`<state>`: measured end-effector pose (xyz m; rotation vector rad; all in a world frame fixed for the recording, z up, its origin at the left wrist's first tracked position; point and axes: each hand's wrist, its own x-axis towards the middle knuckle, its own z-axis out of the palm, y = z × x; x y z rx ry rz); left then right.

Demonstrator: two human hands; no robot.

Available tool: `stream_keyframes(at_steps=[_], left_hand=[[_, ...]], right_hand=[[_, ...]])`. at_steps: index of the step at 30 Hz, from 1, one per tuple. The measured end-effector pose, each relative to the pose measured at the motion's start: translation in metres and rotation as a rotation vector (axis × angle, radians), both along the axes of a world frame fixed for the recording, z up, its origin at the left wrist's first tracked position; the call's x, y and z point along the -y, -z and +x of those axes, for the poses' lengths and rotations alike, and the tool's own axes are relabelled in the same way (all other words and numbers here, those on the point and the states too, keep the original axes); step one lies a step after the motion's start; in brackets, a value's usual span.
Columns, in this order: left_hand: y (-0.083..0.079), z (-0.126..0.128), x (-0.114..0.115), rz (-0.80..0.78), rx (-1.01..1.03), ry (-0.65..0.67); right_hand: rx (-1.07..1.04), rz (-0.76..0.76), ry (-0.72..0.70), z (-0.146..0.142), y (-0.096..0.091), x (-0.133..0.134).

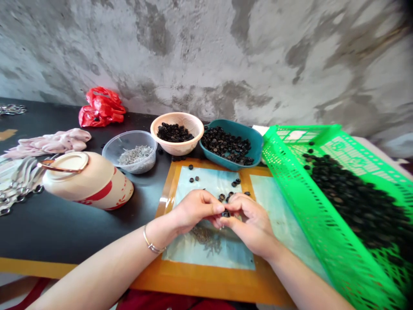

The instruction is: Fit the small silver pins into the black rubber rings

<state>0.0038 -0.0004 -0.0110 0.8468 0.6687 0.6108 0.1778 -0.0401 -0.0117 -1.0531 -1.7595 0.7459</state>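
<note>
Both hands pinched together: the fingertips of the left hand (193,211) and right hand (250,226) close on a small black bead (225,214) above an orange-framed mat (206,284). Loose black beads (234,183) lie on the mat, below a teal tray (258,142) and beside a green plastic basket (290,193).

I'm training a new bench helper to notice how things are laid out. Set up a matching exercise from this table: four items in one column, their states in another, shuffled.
Items:
1. Crumpled red plastic bag
2. Round clear plastic tub
3. Cream ceramic pot with a red band
4. Green perforated plastic basket

States:
A. Heaped with black round pieces
B. Lying on its side
C. Bunched beside the grey mottled wall
D. Holding small silver metal pieces

Pairs: 1-C, 2-D, 3-B, 4-A
</note>
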Motion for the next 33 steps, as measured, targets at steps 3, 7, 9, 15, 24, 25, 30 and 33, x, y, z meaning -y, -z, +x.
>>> stream_keyframes(at_steps=[3, 7, 9, 15, 24, 25, 30, 33], left_hand=[[0.000, 0.000, 0.000, -0.019, 0.010, 0.024], [0.001, 0.000, 0.000, -0.027, -0.005, 0.023], [0.002, 0.000, 0.001, -0.001, -0.024, 0.012], [-0.002, 0.002, 0.006, 0.122, -0.018, -0.048], [-0.011, 0.002, 0.014, 0.600, -0.268, -0.098], [-0.009, 0.002, 0.014, 0.613, -0.283, -0.093], [-0.005, 0.002, 0.015, 0.612, -0.307, -0.081], [-0.001, 0.003, 0.016, 0.585, -0.299, -0.093]], right_hand=[[0.003, -0.006, -0.015, 0.000, 0.000, 0.001], [0.032, -0.025, -0.004, 0.000, 0.000, 0.002], [0.034, -0.021, 0.005, 0.000, 0.001, 0.002], [-0.003, -0.023, 0.039, 0.004, 0.007, -0.003], [-0.053, -0.045, -0.003, 0.002, 0.015, -0.002], [-0.065, -0.042, -0.016, 0.001, 0.016, -0.002], [-0.080, -0.037, -0.064, 0.001, 0.017, -0.003], [-0.056, -0.035, -0.058, 0.002, 0.016, -0.003]])
